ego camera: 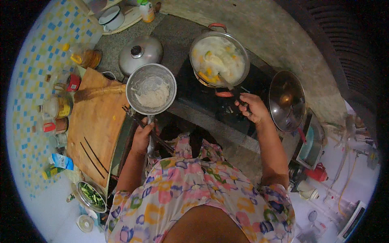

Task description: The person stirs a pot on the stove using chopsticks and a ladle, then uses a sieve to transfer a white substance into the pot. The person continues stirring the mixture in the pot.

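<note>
My left hand (143, 133) grips the handle of a metal saucepan (173, 88), together with a pair of dark chopsticks (161, 141) that slant under it. Pale, sticky dough or batter (155, 96) lies in the saucepan. My right hand (253, 107) is closed round the dark handle of a utensil, whose metal end (224, 81) dips into a two-handled pot (247, 65). That pot stands on the stove and holds a cloudy pale liquid with orange and yellow-green pieces (209, 74). What the utensil's submerged end looks like is hidden.
A wooden cutting board (100, 121) at left bears another pair of chopsticks (92, 159). Behind the saucepan lies a domed metal lid (141, 56). Bottles and jars, among them an oil bottle (91, 59), line the tiled wall. A wok (287, 101) is at right; chopped greens fill a bowl (91, 197) lower left.
</note>
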The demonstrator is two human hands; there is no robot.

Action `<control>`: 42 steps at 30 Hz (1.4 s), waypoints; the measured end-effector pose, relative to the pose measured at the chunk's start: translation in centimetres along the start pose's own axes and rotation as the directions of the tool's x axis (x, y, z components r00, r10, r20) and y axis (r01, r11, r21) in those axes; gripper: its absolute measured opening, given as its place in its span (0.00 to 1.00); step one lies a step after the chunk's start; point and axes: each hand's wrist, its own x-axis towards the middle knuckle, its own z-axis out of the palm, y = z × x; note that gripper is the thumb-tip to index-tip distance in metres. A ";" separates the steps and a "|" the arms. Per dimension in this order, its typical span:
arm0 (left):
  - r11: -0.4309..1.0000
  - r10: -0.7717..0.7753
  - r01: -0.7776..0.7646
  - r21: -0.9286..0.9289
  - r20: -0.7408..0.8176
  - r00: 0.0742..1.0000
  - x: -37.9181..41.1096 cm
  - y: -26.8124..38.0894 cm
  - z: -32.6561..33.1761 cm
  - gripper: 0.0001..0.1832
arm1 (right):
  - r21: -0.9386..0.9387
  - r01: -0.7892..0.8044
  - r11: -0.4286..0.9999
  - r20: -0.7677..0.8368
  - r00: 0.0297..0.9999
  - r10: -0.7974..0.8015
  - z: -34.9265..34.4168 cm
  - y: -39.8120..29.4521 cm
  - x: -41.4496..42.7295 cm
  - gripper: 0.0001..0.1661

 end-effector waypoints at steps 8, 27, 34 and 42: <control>0.999 0.024 -0.023 -0.024 0.012 1.000 0.2 0.5 -0.8 0.13 | 0.115 0.088 0.989 0.022 0.996 -0.091 1.4 -0.5 1.3 0.12; 0.998 0.059 -0.059 -0.006 0.005 0.998 0.3 -1.4 -1.0 0.12 | -0.988 0.147 0.046 0.073 0.709 -0.701 0.5 -1.2 4.2 0.23; 0.998 0.058 -0.058 -0.014 -0.011 0.998 0.2 -1.5 -0.3 0.11 | -0.901 0.253 0.353 0.017 0.833 -0.553 -2.1 -0.3 2.5 0.25; 0.998 0.041 -0.040 -0.052 0.029 0.999 0.4 -1.2 0.6 0.13 | -0.449 0.091 0.889 -0.091 0.985 -0.147 -1.2 -0.7 -0.8 0.23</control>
